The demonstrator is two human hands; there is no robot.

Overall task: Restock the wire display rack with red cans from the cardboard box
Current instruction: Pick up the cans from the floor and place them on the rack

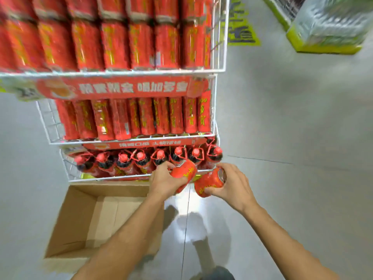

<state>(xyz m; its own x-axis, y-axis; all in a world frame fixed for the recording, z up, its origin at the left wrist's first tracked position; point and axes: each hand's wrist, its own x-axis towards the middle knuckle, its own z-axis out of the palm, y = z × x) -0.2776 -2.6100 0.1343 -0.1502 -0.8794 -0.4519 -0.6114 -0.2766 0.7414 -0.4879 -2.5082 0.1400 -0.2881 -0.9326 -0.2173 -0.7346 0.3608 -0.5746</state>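
Head view, bottles (141, 160) behind cans (183, 172)

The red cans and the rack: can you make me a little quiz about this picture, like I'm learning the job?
1. True or false: each hand holds one red can.
2. What stands on the lowest shelf of the wire rack? A) bottles with red caps B) green boxes C) nothing
3. Fill in: the visible part of the cardboard box on the floor looks ____.

Key
1. True. The left hand grips a red can, and the right hand grips another red can, both in front of the bottom shelf.
2. A. The bottles show red caps.
3. Empty; only bare cardboard shows inside.
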